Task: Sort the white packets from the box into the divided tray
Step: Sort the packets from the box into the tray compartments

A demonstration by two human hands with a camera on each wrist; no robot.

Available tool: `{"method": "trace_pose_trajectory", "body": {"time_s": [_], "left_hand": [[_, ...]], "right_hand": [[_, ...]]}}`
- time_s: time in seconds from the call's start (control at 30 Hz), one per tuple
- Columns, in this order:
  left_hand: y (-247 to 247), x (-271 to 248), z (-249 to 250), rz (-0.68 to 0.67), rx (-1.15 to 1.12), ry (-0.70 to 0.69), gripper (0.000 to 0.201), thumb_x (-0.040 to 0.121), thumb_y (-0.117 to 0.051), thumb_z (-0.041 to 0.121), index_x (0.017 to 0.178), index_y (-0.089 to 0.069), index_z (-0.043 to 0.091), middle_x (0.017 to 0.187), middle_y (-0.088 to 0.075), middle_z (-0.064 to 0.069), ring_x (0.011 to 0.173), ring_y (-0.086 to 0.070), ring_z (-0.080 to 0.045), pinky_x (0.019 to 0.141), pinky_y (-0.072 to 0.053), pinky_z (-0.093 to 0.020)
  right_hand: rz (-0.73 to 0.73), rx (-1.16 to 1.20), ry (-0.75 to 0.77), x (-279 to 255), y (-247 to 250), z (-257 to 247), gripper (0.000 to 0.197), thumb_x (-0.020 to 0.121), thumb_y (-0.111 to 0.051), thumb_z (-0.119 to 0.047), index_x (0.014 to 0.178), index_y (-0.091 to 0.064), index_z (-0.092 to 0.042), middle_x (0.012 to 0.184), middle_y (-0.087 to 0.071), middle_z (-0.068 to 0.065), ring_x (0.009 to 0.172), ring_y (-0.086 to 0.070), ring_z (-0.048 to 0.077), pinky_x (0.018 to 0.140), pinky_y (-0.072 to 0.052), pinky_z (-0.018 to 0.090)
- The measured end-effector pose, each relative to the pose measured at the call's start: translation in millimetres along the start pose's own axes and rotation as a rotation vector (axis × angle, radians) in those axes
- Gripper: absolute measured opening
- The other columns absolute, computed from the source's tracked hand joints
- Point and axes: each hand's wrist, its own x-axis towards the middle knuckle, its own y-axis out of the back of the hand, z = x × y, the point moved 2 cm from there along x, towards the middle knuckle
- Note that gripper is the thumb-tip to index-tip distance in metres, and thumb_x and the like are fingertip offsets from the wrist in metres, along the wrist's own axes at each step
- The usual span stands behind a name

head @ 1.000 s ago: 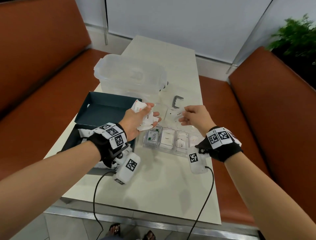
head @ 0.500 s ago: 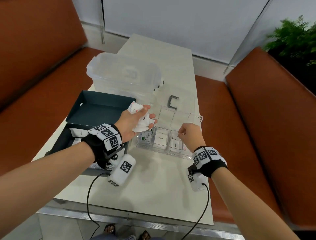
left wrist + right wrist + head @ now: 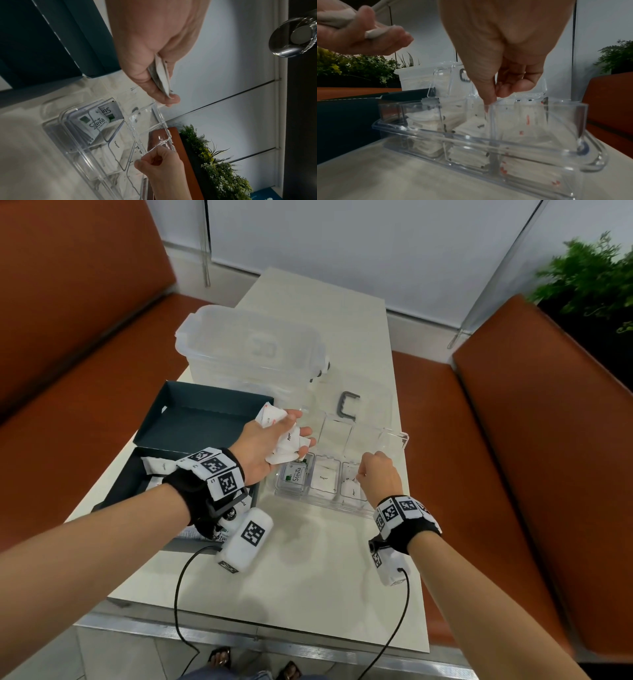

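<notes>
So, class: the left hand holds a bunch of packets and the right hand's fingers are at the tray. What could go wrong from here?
1. The left hand grips several crumpled packets loosely above the tray; one might drop into the wrong compartment.
2. The right hand pinches at a thin divider; a tug could shift the light clear tray.

"Stevia" is printed on a packet (image 3: 295, 476) in the tray's leftmost compartment, "Sugar" on its neighbour (image 3: 323, 478).

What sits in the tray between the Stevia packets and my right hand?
In the head view, the Sugar packet lies in the compartment between the Stevia packets and the right hand in the tray.
</notes>
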Motion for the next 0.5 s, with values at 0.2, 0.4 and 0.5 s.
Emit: {"method": "trace_pose_trajectory", "body": {"time_s": [0.2,0.4,0.5], "left_hand": [[1,1,-1,0.005,0.0,0.009,0.021,0.098,-0.054,0.011,0.117,-0.058,0.003,0.1,-0.064,-0.022,0.087,-0.067,-0.036,0.057,-0.058,-0.031],[3,4,-3,0.018,-0.014,0.029,0.02,0.097,-0.056,0.013,0.114,-0.061,0.004,0.095,-0.067,-0.022,0.079,-0.07,-0.034,0.058,-0.058,-0.031],[3,5,-5,0.007,-0.01,0.059,0.019,0.096,-0.058,0.015,0.112,-0.062,0.005,0.092,-0.07,-0.02,0.081,-0.071,-0.035,0.057,-0.059,-0.032]], "right_hand": [[-0.009,0.03,0.005,1,-3,1,0.005,0.088,-0.056,0.002,0.091,-0.057,-0.002,0.099,-0.055,0.015,0.082,-0.057,0.033,0.074,-0.052,0.041],[0.08,0.148,0.006,-4,16,7,0.015,0.091,-0.052,-0.002,0.096,-0.066,-0.007,0.101,-0.059,0.011,0.083,-0.06,0.026,0.077,-0.053,0.037],[0.181,0.303,0.045,-8,40,-3,0.018,0.091,-0.051,-0.003,0.095,-0.068,-0.01,0.097,-0.064,0.006,0.077,-0.058,0.014,0.066,-0.045,0.015]]}}
